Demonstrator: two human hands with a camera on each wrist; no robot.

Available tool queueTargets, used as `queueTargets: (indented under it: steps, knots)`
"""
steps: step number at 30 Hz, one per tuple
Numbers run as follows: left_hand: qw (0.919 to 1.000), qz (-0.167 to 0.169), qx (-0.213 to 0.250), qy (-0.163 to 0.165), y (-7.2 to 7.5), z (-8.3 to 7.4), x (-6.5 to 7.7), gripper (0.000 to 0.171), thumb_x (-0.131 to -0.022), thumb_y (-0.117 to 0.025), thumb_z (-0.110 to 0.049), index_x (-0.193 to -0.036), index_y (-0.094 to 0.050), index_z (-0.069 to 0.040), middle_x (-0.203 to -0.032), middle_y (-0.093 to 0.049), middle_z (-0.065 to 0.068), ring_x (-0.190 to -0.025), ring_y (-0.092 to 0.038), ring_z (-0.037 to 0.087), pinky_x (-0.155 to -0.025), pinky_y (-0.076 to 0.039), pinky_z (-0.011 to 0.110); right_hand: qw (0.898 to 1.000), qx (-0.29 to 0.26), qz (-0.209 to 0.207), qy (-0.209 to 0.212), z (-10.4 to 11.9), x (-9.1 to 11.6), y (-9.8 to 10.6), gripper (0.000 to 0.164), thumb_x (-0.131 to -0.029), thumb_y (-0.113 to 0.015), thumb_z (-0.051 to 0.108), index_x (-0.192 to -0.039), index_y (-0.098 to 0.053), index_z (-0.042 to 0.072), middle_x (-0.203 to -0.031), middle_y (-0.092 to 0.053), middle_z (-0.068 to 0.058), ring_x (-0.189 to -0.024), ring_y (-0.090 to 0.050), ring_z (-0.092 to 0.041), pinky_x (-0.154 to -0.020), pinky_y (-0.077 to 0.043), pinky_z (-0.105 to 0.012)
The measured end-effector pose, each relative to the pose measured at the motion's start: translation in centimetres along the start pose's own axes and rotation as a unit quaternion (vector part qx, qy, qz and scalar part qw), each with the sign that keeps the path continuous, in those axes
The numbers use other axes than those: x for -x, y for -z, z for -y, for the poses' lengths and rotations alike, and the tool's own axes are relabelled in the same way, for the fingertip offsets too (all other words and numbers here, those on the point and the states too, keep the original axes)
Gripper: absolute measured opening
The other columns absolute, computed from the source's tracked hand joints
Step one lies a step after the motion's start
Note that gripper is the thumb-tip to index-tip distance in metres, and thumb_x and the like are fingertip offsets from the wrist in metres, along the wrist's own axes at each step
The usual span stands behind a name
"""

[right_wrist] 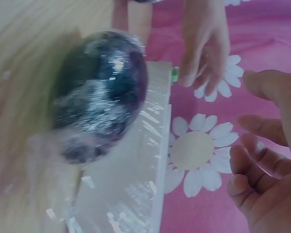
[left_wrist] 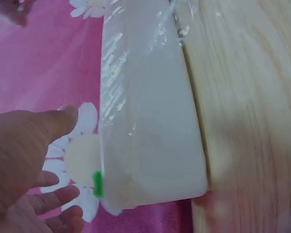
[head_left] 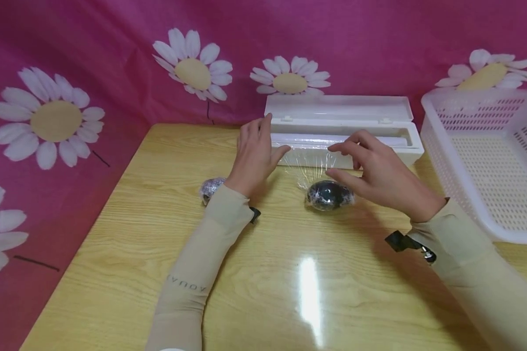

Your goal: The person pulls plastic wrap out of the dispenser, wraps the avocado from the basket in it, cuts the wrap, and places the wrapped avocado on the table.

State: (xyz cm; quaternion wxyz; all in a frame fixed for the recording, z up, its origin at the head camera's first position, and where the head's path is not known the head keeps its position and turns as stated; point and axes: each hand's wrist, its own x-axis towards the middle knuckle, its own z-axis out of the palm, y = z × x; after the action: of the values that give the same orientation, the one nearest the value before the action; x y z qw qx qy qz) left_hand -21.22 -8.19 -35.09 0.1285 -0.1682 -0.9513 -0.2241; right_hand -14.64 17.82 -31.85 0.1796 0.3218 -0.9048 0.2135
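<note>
A dark oval object (head_left: 329,196) wrapped in cling film lies on the table, its exact kind unclear under the wrap. From it a stretched sheet of cling film (head_left: 309,163) runs up to a white dispenser box (head_left: 406,157) with its lid raised and a film roll (head_left: 391,141) inside. My left hand (head_left: 253,156) is at the box's left end, fingers extended. In the left wrist view its thumb and fingers hold nothing. Above the wrapped object, my right hand (head_left: 379,175) hovers with loosely bent fingers. The right wrist view shows nothing between them.
Another film-wrapped dark object (head_left: 210,187) lies partly behind my left wrist. A white plastic basket (head_left: 448,161) stands right of the box. A pink cloth with daisies (head_left: 127,29) hangs behind the wooden table (head_left: 254,292).
</note>
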Motion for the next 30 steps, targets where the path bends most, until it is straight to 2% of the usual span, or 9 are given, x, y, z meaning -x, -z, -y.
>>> queueTargets:
  steps: [8, 14, 22, 26, 30]
  knots:
    - [0.9979, 0.018, 0.005, 0.062, -0.6, 1.0, -0.5, 0.103, -0.091, -0.075, -0.051, -0.162, -0.021, 0.0, -0.157, -0.042, 0.022, -0.146, -0.036, 0.038, -0.125, -0.031, 0.048, 1.0, -0.005, 0.011, -0.017, 0.5, -2.7, 0.1, 0.041, -0.093, -0.078, 0.025, -0.128, -0.069, 0.007, -0.103, -0.059, -0.01, -0.074, -0.05, -0.019, -0.068, -0.043, -0.032]
    - [0.9963, 0.029, -0.029, 0.075, -0.9, 1.5, -0.7, 0.101, -0.09, -0.073, -0.056, -0.157, -0.027, 0.005, -0.151, -0.047, 0.024, -0.14, -0.041, 0.039, -0.122, -0.034, 0.045, 1.0, -0.006, 0.012, -0.01, 0.2, -4.4, -0.2, 0.041, -0.093, -0.077, 0.025, -0.128, -0.069, 0.005, -0.104, -0.06, -0.012, -0.075, -0.055, -0.021, -0.07, -0.047, -0.035]
    - [0.9907, 0.026, -0.097, 0.092, -1.1, 1.8, -0.7, 0.085, -0.088, -0.069, -0.068, -0.128, -0.051, 0.005, -0.122, -0.06, 0.02, -0.117, -0.052, 0.035, -0.104, -0.043, 0.042, 0.998, 0.006, 0.057, 0.006, -0.7, -7.3, -1.5, 0.041, -0.095, -0.076, 0.028, -0.127, -0.068, 0.003, -0.107, -0.063, -0.015, -0.074, -0.059, -0.024, -0.076, -0.051, -0.041]
    - [0.9861, 0.04, -0.123, 0.104, -1.3, 1.8, -0.7, 0.081, -0.09, -0.061, -0.073, -0.113, -0.061, 0.004, -0.114, -0.062, 0.018, -0.112, -0.051, 0.033, -0.1, -0.044, 0.042, 0.995, 0.018, 0.096, 0.006, -1.1, -9.0, -2.3, 0.042, -0.096, -0.073, 0.031, -0.127, -0.068, 0.003, -0.108, -0.065, -0.016, -0.086, -0.064, -0.029, -0.085, -0.053, -0.047]
    - [0.9817, 0.048, -0.158, 0.095, -1.5, 1.8, -0.4, 0.079, -0.094, -0.05, -0.076, -0.105, -0.064, 0.002, -0.107, -0.061, 0.014, -0.108, -0.048, 0.031, -0.101, -0.04, 0.042, 0.991, 0.024, 0.131, 0.009, -1.3, -10.5, -3.1, 0.042, -0.097, -0.072, 0.031, -0.126, -0.068, 0.001, -0.107, -0.065, -0.017, -0.095, -0.065, -0.031, -0.089, -0.054, -0.049]
